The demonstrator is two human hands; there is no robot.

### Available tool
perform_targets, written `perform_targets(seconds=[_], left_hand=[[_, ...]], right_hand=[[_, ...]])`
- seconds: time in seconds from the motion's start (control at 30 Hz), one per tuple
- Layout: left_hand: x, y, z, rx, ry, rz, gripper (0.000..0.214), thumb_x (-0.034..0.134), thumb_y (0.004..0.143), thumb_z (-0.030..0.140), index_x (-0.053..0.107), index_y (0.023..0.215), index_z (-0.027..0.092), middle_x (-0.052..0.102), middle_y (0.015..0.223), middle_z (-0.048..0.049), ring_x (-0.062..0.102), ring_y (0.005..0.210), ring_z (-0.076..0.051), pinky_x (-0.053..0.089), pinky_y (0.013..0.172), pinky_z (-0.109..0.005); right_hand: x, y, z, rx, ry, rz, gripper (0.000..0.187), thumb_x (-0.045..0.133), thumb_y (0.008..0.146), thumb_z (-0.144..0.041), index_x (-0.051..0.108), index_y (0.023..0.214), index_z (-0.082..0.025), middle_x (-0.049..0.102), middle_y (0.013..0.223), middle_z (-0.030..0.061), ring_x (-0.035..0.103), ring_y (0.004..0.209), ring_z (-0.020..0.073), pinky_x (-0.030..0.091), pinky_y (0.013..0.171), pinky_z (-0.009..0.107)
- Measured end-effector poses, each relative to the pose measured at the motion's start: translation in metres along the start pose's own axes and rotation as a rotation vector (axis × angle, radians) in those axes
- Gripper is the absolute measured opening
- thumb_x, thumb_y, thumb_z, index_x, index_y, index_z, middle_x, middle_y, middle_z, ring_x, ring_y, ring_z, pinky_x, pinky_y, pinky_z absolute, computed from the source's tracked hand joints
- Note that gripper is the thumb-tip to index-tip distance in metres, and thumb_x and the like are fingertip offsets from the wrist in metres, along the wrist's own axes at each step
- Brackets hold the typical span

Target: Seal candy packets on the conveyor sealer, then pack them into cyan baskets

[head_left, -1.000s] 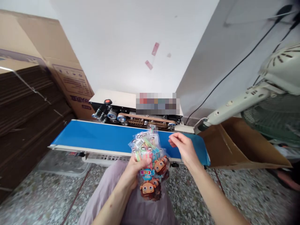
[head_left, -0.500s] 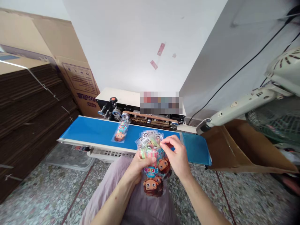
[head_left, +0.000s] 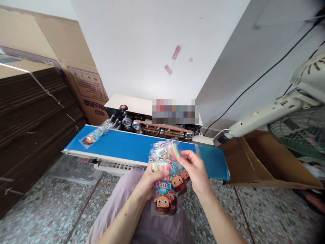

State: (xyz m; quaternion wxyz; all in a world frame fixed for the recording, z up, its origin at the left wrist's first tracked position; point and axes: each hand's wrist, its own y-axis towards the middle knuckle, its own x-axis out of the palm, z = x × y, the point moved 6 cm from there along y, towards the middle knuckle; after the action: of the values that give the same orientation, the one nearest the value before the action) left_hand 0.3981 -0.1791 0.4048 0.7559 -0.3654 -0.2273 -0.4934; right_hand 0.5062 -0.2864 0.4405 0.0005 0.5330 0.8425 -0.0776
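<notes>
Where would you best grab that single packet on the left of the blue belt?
Perhaps pinch the packet at its brown character end, coming from the person's side of the blue belt. It lies slanted, that end toward the belt's front left, the other close by the machine.

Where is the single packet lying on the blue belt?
In the head view, the packet lies near the left end of the blue belt, below and left of the orange-topped knob.
</notes>
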Motion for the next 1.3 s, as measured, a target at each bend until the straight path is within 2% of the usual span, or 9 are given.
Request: perform_targets(seconds=[0.17, 0.27, 0.33, 0.43, 0.57, 0.8, 0.93, 1.1, 1.3], left_hand=[[-0.007, 0.000, -0.003, -0.030, 0.008, 0.019, 0.058, 0.089, 0.060, 0.024, 0.065, 0.111, 0.009, 0.074, 0.102, -0.0172, 0.072, 0.083, -0.029, 0.058, 0.073, -0.034], [-0.012, 0.000, -0.004, -0.053, 0.053, 0.051, 0.055, 0.089, 0.060, 0.027, 0.066, 0.106, 0.009, 0.075, 0.094, -0.0162, 0.072, 0.077, -0.028, 0.058, 0.068, -0.033], [-0.014, 0.000, -0.004, -0.061, 0.078, 0.073, 0.054, 0.089, 0.060, 0.028, 0.066, 0.105, 0.009, 0.075, 0.090, -0.0152, 0.072, 0.072, -0.027, 0.058, 0.065, -0.032], [-0.012, 0.000, -0.003, -0.065, 0.087, 0.097, 0.055, 0.089, 0.059, 0.030, 0.066, 0.105, 0.010, 0.075, 0.090, -0.0152, 0.072, 0.072, -0.028, 0.059, 0.065, -0.034], [-0.008, -0.004, -0.001, -0.069, 0.094, 0.125, 0.059, 0.089, 0.059, 0.030, 0.064, 0.109, 0.011, 0.076, 0.089, -0.0150, 0.073, 0.075, -0.032, 0.061, 0.066, -0.036], [-0.007, -0.004, 0.002, -0.099, 0.118, 0.140, 0.061, 0.089, 0.058, 0.031, 0.066, 0.110, 0.009, 0.076, 0.088, -0.0156, 0.073, 0.078, -0.034, 0.061, 0.063, -0.035], [-0.008, -0.004, 0.002, -0.092, 0.097, 0.146, 0.062, 0.089, 0.058, 0.030, 0.066, 0.112, 0.008, 0.076, 0.091, -0.0162, 0.074, 0.078, -0.033, 0.062, 0.065, -0.035], [-0.008, -0.004, 0.002, -0.094, 0.101, 0.142, 0.063, 0.088, 0.060, 0.029, 0.066, 0.115, 0.008, 0.076, 0.091, -0.0171, 0.074, 0.078, -0.034, 0.062, 0.064, -0.035], [-0.010, -0.004, 0.002, -0.083, 0.081, 0.175, 0.064, 0.089, 0.059, 0.026, 0.065, 0.116, 0.009, 0.076, 0.093, -0.0163, 0.073, 0.085, -0.035, 0.062, 0.074, -0.038]], right_hand=[[-0.013, -0.001, 0.005, 0.088, 0.276, 0.038, 0.027, 0.085, 0.063, -0.035, 0.067, 0.077, -0.021, 0.063, 0.075, -0.0030, 0.053, 0.071, 0.0117, 0.042, 0.067, 0.024], [-0.023, 0.002, 0.001, 0.061, 0.541, 0.021, 0.028, 0.084, 0.066, -0.034, 0.066, 0.084, -0.024, 0.069, 0.083, -0.0016, 0.061, 0.078, 0.0144, 0.047, 0.074, 0.027], [-0.029, 0.007, -0.005, 0.021, 0.614, -0.016, 0.027, 0.082, 0.070, -0.033, 0.065, 0.088, -0.024, 0.073, 0.090, 0.0016, 0.065, 0.083, 0.0167, 0.049, 0.074, 0.029], [-0.038, 0.018, -0.012, -0.019, 0.622, -0.013, 0.028, 0.081, 0.072, -0.030, 0.066, 0.095, -0.024, 0.075, 0.096, 0.0046, 0.067, 0.085, 0.0168, 0.050, 0.068, 0.025], [-0.051, 0.030, -0.016, -0.092, 0.614, 0.074, 0.033, 0.082, 0.071, -0.028, 0.069, 0.101, -0.023, 0.075, 0.099, 0.0049, 0.067, 0.089, 0.0174, 0.052, 0.070, 0.025], [-0.071, 0.039, 0.006, -0.061, 0.554, 0.174, 0.031, 0.084, 0.067, -0.029, 0.072, 0.095, -0.022, 0.073, 0.091, 0.0017, 0.064, 0.076, 0.0131, 0.050, 0.063, 0.023], [-0.068, 0.039, 0.015, 0.020, 0.579, 0.151, 0.032, 0.086, 0.063, -0.029, 0.072, 0.090, -0.021, 0.072, 0.085, 0.0006, 0.061, 0.072, 0.0119, 0.048, 0.064, 0.023], [-0.066, 0.040, 0.012, -0.028, 0.497, 0.174, 0.029, 0.086, 0.057, -0.026, 0.069, 0.080, -0.021, 0.072, 0.083, -0.0010, 0.063, 0.079, 0.0147, 0.048, 0.074, 0.026], [-0.070, 0.040, 0.014, -0.030, 0.463, 0.212, 0.036, 0.084, 0.064, -0.040, 0.070, 0.092, -0.022, 0.074, 0.089, 0.0030, 0.067, 0.087, 0.0206, 0.049, 0.083, 0.034]])
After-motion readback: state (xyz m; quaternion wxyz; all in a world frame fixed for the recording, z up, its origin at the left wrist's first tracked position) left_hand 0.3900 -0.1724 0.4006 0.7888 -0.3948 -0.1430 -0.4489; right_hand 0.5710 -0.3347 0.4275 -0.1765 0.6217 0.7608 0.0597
